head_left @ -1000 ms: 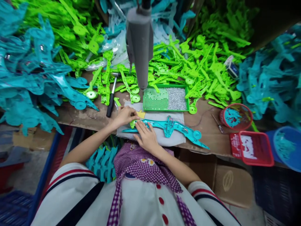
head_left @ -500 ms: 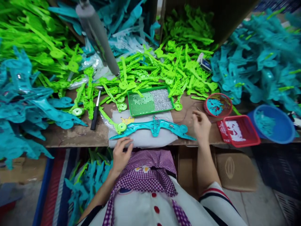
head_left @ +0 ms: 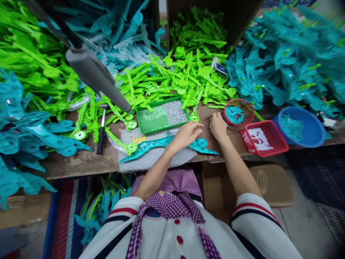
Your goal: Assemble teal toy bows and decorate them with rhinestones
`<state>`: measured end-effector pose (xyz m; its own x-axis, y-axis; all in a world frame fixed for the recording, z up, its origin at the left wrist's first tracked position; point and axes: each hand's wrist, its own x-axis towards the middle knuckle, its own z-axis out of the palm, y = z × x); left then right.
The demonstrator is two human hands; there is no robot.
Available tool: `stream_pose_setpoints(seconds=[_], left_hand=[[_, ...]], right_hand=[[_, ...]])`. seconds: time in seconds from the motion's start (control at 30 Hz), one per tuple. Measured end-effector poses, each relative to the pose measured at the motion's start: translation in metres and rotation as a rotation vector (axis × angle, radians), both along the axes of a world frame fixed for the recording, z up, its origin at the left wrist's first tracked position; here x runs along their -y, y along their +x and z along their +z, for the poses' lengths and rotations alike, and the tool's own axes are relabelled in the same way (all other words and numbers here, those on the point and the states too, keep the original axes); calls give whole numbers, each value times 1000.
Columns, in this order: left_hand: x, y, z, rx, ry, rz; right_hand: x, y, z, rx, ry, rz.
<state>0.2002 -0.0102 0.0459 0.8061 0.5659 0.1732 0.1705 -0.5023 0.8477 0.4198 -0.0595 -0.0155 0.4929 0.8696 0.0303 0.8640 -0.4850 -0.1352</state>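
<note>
A curved teal plastic piece (head_left: 151, 144), shaped like a toy bow, lies across a pale cloth (head_left: 167, 160) at the table's front edge. My left hand (head_left: 186, 135) is above its right half, fingers stretched out together and nothing visible in them; it hides the piece's centre. Just to the right, my right hand (head_left: 218, 125) rests low over the table with its fingers curled together. Whatever those fingers hold is too small to make out. A lime-green arm with a round end (head_left: 132, 148) overlaps the bow's left side.
Behind the cloth sits a green tray (head_left: 151, 124) of small metal bits. A hammer (head_left: 101, 133) lies left; a hanging grey screwdriver (head_left: 99, 77) reaches down above the green parts. At right stand a round red basket (head_left: 250, 120), a red basket (head_left: 281, 144) and a blue bowl (head_left: 318, 129).
My left hand has moved right and forward, from the bow's left end to over its right half. My right hand has shifted slightly left and forward. The whole view has shifted somewhat.
</note>
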Motion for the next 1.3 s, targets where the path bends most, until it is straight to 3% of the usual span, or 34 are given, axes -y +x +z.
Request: stream_pose_setpoints(seconds=[0.1, 0.2, 0.3, 0.37, 0.47, 0.53, 0.6, 0.67, 0.73, 0.83, 0.93, 1.1, 1.2, 1.3], left_hand=[[0, 16, -11, 4, 48, 13], [-4, 27, -15, 55, 20, 55], [-1, 30, -10, 101, -139, -11], [8, 21, -1, 117, -240, -79], [33, -12, 15, 122, -243, -78], [53, -40, 24, 142, -245, -54], [72, -67, 27, 181, -347, -84], [85, -92, 24, 218, -487, -123], [93, -113, 19, 232, -571, -107], [98, -142, 15, 178, -613, -70], [104, -168, 14, 160, -684, 7], [103, -204, 16, 576, -696, 380], [85, -219, 20, 829, -753, 703], [66, -225, 17, 913, -782, 938]], right_hand=[[6, -5, 7, 3, 113, 43], [19, -26, 21, -42, 463, 168], [38, -55, 41, -122, 775, 374], [56, -73, 57, -161, 921, 387], [89, -92, 78, -275, 1045, 286], [104, -98, 84, -463, 1039, 291], [106, -99, 81, -709, 985, 267], [94, -100, 70, -848, 883, 136], [75, -106, 58, -843, 715, 60], [48, -128, 41, -772, 446, 275], [32, -151, 26, -676, 296, 438], [24, -153, 4, -606, 232, 455], [22, -145, -4, -623, 256, 484], [23, -142, -3, -648, 306, 491]])
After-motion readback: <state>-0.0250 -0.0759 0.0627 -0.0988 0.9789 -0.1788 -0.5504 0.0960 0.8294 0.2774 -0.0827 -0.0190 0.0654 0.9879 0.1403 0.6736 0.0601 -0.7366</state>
